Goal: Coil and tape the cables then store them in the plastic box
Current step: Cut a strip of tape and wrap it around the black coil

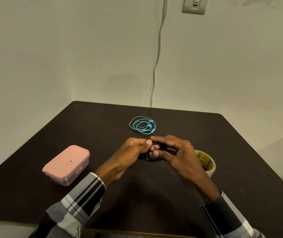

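Two hands meet over the middle of the dark table (154, 194). Largest piece down there is the plastic box (67, 164), pink lid on, near the left edge. Tape roll (206, 163) stands toward the right edge, partly behind the right wrist. Blue cable (142, 125), loosely looped, lies toward the far edge. Left hand (132, 152) and right hand (175, 153) both curl their fingers tight, pinching a small black cable (150, 158) bundle between them, just above the tabletop.
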Demonstrator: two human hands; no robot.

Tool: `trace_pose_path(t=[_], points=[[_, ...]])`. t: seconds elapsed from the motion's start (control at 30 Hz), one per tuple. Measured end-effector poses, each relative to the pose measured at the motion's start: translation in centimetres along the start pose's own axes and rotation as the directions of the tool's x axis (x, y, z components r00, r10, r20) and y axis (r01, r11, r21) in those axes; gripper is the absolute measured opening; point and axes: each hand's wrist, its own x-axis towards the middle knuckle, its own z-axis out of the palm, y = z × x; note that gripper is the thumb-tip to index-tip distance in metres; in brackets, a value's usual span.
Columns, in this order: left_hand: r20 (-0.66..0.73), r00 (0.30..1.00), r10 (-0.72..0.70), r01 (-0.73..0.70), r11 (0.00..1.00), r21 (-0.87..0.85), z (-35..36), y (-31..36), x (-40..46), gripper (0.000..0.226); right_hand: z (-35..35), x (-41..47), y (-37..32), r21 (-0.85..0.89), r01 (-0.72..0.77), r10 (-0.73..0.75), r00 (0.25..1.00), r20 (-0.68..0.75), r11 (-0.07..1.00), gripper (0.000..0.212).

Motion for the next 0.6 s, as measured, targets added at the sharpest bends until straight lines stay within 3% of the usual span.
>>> trace_pose_path(t=[0.33,0.6], points=[[-0.016,0.996,0.092,-0.086,0.969,0.230,-0.28,-0.03,-0.03,0.032,0.21,0.14,0.19,-0.282,0.156,-0.180,0.982,-0.062,0.947,0.025],[-0.061,0.957,0.285,-0.249,0.907,0.339,-0.60,-0.87,-0.05,0.022,0.61,0.25,0.33,-0.184,0.066,-0.097,0.982,-0.164,0.981,0.017]])
